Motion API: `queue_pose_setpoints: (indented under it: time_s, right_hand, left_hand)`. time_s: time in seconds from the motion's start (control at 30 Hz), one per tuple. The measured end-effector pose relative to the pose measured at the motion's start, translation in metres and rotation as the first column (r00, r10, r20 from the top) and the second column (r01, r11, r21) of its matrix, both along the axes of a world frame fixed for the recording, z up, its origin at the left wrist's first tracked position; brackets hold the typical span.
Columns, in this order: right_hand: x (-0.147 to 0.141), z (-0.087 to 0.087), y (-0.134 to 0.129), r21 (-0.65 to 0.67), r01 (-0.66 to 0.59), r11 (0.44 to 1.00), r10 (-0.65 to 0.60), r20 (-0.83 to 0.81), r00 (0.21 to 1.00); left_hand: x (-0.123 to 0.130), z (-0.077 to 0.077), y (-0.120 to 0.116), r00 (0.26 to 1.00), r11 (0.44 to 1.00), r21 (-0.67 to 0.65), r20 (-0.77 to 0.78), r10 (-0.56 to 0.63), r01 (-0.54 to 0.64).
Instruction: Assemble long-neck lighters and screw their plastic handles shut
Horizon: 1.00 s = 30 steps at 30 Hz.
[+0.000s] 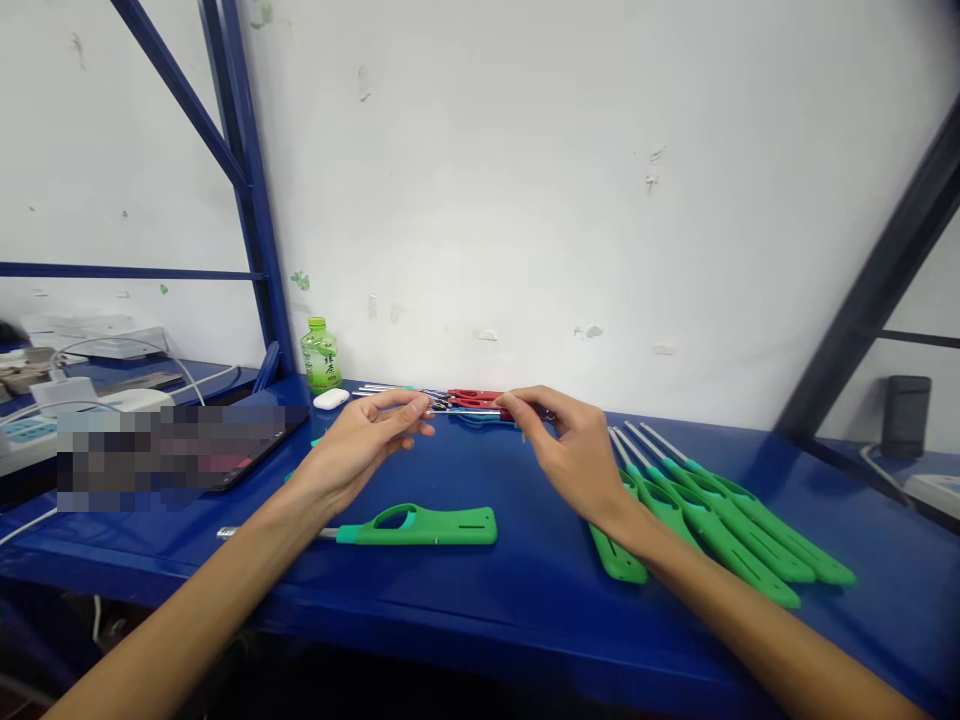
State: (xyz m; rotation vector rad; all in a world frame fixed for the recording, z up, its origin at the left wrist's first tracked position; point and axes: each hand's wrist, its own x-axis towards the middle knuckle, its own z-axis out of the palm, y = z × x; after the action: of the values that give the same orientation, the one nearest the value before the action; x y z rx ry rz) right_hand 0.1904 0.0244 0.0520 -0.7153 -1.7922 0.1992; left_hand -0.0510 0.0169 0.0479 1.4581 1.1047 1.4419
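Note:
My left hand is raised over the table, its thumb and index fingertip pinched together; anything between them is too small to make out. My right hand pinches in the same way, and what it may hold is unclear against the red lighters behind. A green long-necked lighter lies nearest my left forearm, its metal neck partly behind that arm. Several green lighters are fanned out beside and partly under the view of my right forearm. Beyond my fingertips lie red lighters and a blue lighter, partly hidden.
A blue table stands against a white wall. At its back left are a green bottle and a white case. A dark tablet, a power strip and cables lie left. Blue metal posts rise at the sides.

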Motion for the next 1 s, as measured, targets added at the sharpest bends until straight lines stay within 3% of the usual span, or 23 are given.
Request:
queue_pose_setpoints:
  time_s: [0.4, 1.0]
  right_hand:
    - [0.0002, -0.0016, 0.0056, 0.006, 0.066, 0.998, -0.066, -0.014, 0.998]
    - [0.0009, -0.0024, 0.0047, 0.014, 0.080, 0.997, -0.080, -0.011, 0.997]
  left_hand:
    - [0.0020, -0.0022, 0.0009, 0.992, 0.996, -0.052, 0.104, -0.065, 0.070]
    - [0.0097, 0.0010, -0.0064, 0.996, 0.999, 0.035, 0.087, -0.023, 0.020]
